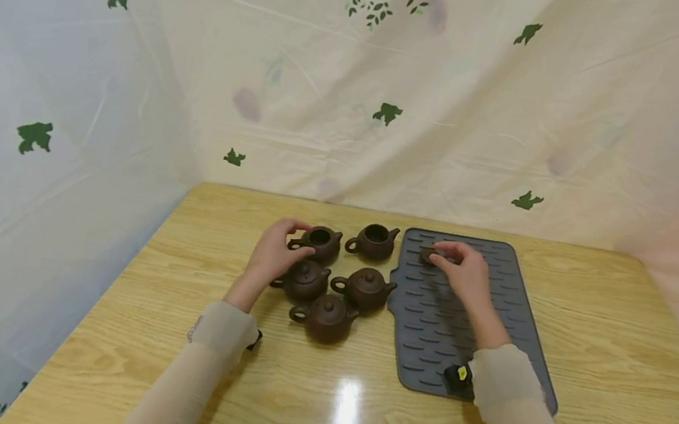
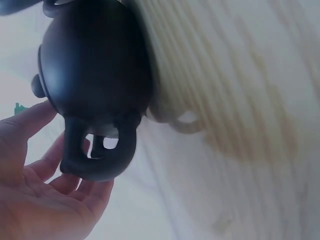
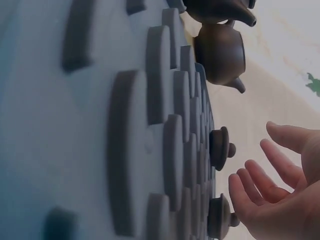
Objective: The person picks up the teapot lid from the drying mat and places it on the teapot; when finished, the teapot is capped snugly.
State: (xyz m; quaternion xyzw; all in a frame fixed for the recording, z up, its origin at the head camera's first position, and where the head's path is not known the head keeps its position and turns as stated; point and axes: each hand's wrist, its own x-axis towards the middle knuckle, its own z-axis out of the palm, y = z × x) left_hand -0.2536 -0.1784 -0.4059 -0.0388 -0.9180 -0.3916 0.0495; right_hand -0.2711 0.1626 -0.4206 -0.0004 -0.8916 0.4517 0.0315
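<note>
Mat: grey, ridged, lying on the wood table to the right of your pots.
Left hand: at the back left pot, thumb and fingers on either side of its handle end. Contact is partly hidden; can't tell if you grip it or just touch it.
Right hand: over the back of the mat, fingers loosely bent and spread, thumb well apart from them. You're holding nothing in it.
Left lid: on the mat, knob up, level with the gap between your right thumb and fingers, clear of both.
Right lid: on the mat beside the other one, knob up, right by your right fingertips. Can't tell if they touch.
Back left pot: lidless, upright, mouth showing, spout to your right.
Back right pot: lidless too, upright, near the mat's back left corner.
Middle left pot: lidded, in front of the back left one, near your left wrist.
Middle right pot: lidded, spout at the mat's left edge.
Front pot: lidded, nearest you.
Backdrop: pale cloth, green leaf prints, behind the table.
</note>
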